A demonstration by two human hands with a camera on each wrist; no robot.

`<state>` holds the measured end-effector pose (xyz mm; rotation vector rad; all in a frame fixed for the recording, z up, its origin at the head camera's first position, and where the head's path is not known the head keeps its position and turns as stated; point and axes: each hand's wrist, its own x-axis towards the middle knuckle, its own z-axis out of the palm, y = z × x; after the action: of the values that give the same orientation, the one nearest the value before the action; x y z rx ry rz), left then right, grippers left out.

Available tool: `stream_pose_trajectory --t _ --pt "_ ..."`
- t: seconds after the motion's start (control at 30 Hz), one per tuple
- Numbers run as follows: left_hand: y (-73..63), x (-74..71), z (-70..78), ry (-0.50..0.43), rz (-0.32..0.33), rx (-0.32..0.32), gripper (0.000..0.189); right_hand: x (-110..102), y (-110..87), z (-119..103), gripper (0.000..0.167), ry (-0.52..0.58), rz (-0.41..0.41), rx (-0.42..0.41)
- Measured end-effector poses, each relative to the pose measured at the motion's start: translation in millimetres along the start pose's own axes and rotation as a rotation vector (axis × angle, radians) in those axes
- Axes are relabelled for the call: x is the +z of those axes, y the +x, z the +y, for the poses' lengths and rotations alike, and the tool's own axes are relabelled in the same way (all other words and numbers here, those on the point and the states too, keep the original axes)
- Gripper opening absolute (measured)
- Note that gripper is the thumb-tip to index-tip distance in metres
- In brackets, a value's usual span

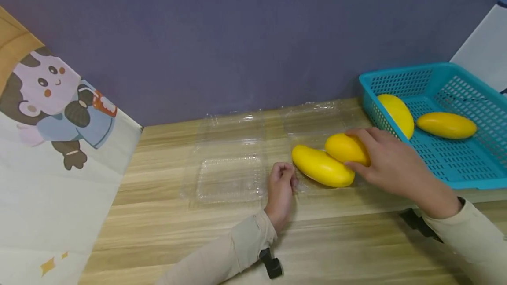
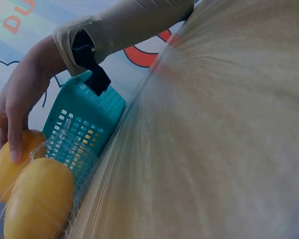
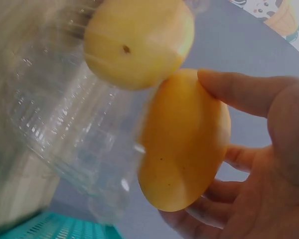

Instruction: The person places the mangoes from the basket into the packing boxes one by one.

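Observation:
My right hand (image 1: 390, 166) grips a yellow mango (image 1: 346, 147) between thumb and fingers, over the right-hand clear plastic container (image 1: 317, 120). Another mango (image 1: 322, 166) lies slantwise in that container, right against the held one. In the right wrist view, the thumb is on one end of the held mango (image 3: 184, 144), the fingers behind it. My left hand (image 1: 281, 192) has curled fingers at the container's left rim, pinching the thin edge. The left wrist view shows both mangoes close together, with the left hand almost wholly out of frame.
A second clear container (image 1: 229, 179) lies unfolded on the wooden table (image 1: 158, 219) to the left. At the right stands a turquoise basket (image 1: 455, 184) with two mangoes inside, one round-looking (image 1: 396, 113). A dark wall (image 1: 237, 47) closes off the back.

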<state>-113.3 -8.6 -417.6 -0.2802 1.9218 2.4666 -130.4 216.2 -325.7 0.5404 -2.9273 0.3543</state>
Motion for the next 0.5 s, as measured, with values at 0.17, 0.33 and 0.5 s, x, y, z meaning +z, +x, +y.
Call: stream_pose_trajectory --t 0.17,0.33,0.5 --pt "0.7 0.4 -0.4 0.001 -0.002 0.007 0.006 5.1 2.1 -1.5 0.068 0.004 -0.016 0.012" --pt "0.6 0.3 -0.1 0.010 -0.006 0.006 0.006 9.8 3.2 -0.5 0.066 0.017 0.017 -0.002" --pt "0.2 0.1 0.6 0.020 -0.009 -0.002 0.007 11.2 3.8 3.6 0.067 0.052 -0.025 0.000"
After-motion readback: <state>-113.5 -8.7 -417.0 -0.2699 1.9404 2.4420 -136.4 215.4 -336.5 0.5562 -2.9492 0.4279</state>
